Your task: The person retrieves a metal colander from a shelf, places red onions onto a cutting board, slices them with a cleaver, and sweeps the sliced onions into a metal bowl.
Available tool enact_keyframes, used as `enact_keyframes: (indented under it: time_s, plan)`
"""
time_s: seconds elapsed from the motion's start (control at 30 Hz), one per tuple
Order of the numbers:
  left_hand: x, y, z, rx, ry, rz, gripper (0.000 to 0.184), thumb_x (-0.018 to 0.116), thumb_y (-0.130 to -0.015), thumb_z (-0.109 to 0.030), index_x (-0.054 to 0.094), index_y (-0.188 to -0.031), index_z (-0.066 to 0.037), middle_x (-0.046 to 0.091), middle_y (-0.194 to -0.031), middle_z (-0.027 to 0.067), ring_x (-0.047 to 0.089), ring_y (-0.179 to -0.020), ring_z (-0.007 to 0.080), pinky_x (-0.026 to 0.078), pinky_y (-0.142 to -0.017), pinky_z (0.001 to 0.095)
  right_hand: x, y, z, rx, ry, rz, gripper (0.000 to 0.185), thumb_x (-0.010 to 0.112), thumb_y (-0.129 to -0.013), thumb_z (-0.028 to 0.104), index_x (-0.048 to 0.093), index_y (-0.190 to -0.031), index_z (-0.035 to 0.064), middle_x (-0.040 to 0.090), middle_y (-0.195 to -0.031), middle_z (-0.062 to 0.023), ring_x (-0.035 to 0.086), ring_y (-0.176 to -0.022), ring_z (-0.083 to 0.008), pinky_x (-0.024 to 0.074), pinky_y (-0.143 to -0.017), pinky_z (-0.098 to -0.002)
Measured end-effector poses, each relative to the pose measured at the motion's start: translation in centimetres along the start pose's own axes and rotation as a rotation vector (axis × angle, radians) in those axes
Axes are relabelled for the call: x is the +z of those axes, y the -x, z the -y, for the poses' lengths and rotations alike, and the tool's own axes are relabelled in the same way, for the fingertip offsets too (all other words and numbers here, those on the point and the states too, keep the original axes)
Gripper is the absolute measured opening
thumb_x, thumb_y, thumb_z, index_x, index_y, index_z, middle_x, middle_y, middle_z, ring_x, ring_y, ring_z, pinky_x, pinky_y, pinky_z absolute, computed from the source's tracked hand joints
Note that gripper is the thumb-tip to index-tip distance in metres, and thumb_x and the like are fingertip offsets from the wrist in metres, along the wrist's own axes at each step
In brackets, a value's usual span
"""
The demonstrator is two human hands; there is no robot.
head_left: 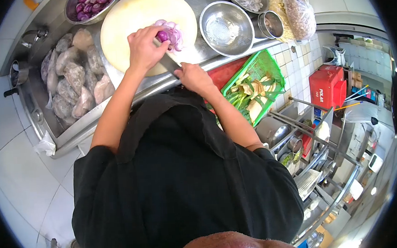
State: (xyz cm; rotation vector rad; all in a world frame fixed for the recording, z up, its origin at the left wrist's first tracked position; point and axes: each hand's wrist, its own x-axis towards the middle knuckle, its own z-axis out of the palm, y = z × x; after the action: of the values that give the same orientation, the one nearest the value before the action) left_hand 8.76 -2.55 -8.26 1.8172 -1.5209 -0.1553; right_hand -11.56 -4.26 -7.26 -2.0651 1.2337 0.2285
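Note:
A large round cutting board (117,38) lies on the steel counter. My left hand (145,48) is on it, fingers curled down over a purple onion (162,35). Sliced onion (173,39) is heaped against the far side of that piece. With my right hand (197,79) I grip the handle of a knife (169,62); its blade points up and left, close beside my left fingers and the onion. The blade's tip is partly hidden by my left hand.
Left of the board, a sink (57,136) holds several bagged items (75,76). A bowl of peeled onions (94,6) stands behind. To the right are a steel bowl (226,28), a small pot (272,25) and filled plastic bags (298,13). Below sits a green basket (274,64) of vegetable trimmings.

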Motion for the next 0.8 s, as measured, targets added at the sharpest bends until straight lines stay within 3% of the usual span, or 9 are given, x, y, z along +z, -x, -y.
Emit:
enact_keyframes:
  time_s: [0.03,0.17,0.27,0.3,0.4,0.43,0.63,0.73,0.8]
  plan:
    - [-0.3,0.8,0.6,0.03,0.058,-0.104,0.04,0.084,-0.076,-0.03,0.073,-0.111,-0.014,0.074,-0.106,0.0054,0.066,-0.105,0.0265,0.038,-0.099,0.0432,-0.6,-0.3,-0.3,0.037,-0.033,-0.002,0.04,0.059,-0.101,0.037,0.068,-0.11,-0.0008,0.072,-0.107,-0.0295,0.068,-0.106,-0.0474,0.052,-0.094,-0.0563]
    - [0.6,6.8,3.5,-0.099,-0.083,0.136,0.045,0.086,-0.076,-0.028,0.072,-0.115,-0.012,0.072,-0.11,0.0065,0.062,-0.113,0.0283,0.038,-0.101,0.0419,-1.1,-0.3,-0.9,0.028,0.043,-0.05,0.036,0.06,-0.101,0.032,0.066,-0.114,0.0001,0.072,-0.102,-0.0304,0.069,-0.103,-0.0481,0.0525,-0.092,-0.0574]
    - [0.6,8.3,4.3,-0.014,0.018,0.037,0.045,0.086,-0.077,-0.026,0.07,-0.115,-0.009,0.071,-0.111,0.0106,0.06,-0.118,0.0299,0.039,-0.104,0.0441,-0.8,1.0,-0.1,-0.004,0.058,-0.088,0.033,0.06,-0.1,0.03,0.066,-0.114,0.0001,0.072,-0.097,-0.0301,0.07,-0.096,-0.0485,0.054,-0.088,-0.0576]
    - [1.0,8.5,4.5,-0.004,0.081,-0.049,0.035,0.084,-0.079,-0.02,0.069,-0.107,-0.006,0.068,-0.11,0.0122,0.062,-0.111,0.0307,0.044,-0.1,0.0433,-0.5,1.6,0.4,-0.005,0.069,-0.099,0.033,0.061,-0.1,0.03,0.066,-0.114,0.0,0.072,-0.095,-0.03,0.07,-0.094,-0.0485,0.0545,-0.086,-0.0576]
    - [1.0,8.5,6.0,0.095,0.248,0.046,0.03,0.08,-0.08,-0.011,0.069,-0.106,-0.004,0.068,-0.109,0.0129,0.062,-0.109,0.0326,0.049,-0.092,0.0397,0.3,1.9,1.1,-0.018,0.129,-0.092,0.03,0.06,-0.101,0.029,0.066,-0.11,0.0005,0.072,-0.09,-0.0296,0.071,-0.088,-0.0481,0.0558,-0.083,-0.0575]
    - [0.7,8.2,5.9,0.126,0.263,0.09,0.026,0.074,-0.08,0.0,0.068,-0.105,-0.001,0.067,-0.108,0.0156,0.065,-0.103,0.035,0.053,-0.089,0.0396,0.2,2.1,1.4,-0.011,0.145,-0.078,0.029,0.06,-0.101,0.028,0.066,-0.109,0.0007,0.072,-0.089,-0.0296,0.071,-0.088,-0.0481,0.0557,-0.083,-0.0576]
    - [0.7,6.8,6.3,0.216,0.195,0.134,0.02,0.07,-0.075,0.0,0.064,-0.094,-0.004,0.062,-0.094,0.0109,0.061,-0.092,0.0324,0.047,-0.083,0.0422,-0.9,2.9,2.3,-0.085,0.189,-0.12,0.025,0.06,-0.1,0.026,0.065,-0.105,0.0016,0.072,-0.084,-0.028,0.072,-0.082,-0.0476,0.0566,-0.079,-0.0569]
    - [0.8,7.1,6.2,0.19,0.167,0.137,0.02,0.07,-0.076,-0.002,0.065,-0.095,-0.005,0.062,-0.093,0.0102,0.061,-0.092,0.0319,0.045,-0.083,0.0422,0.2,2.1,1.4,-0.118,0.235,-0.137,0.024,0.06,-0.1,0.025,0.065,-0.105,0.0017,0.072,-0.083,-0.0268,0.072,-0.079,-0.047,0.0571,-0.077,-0.0563]
    - [0.9,7.1,6.3,0.156,0.168,0.146,0.023,0.072,-0.077,-0.003,0.066,-0.1,-0.005,0.066,-0.102,0.0113,0.062,-0.101,0.0323,0.046,-0.09,0.0422,-0.1,1.5,1.5,-0.133,0.249,-0.146,0.024,0.061,-0.1,0.025,0.065,-0.104,0.0017,0.072,-0.083,-0.0264,0.072,-0.08,-0.0467,0.0571,-0.076,-0.0562]
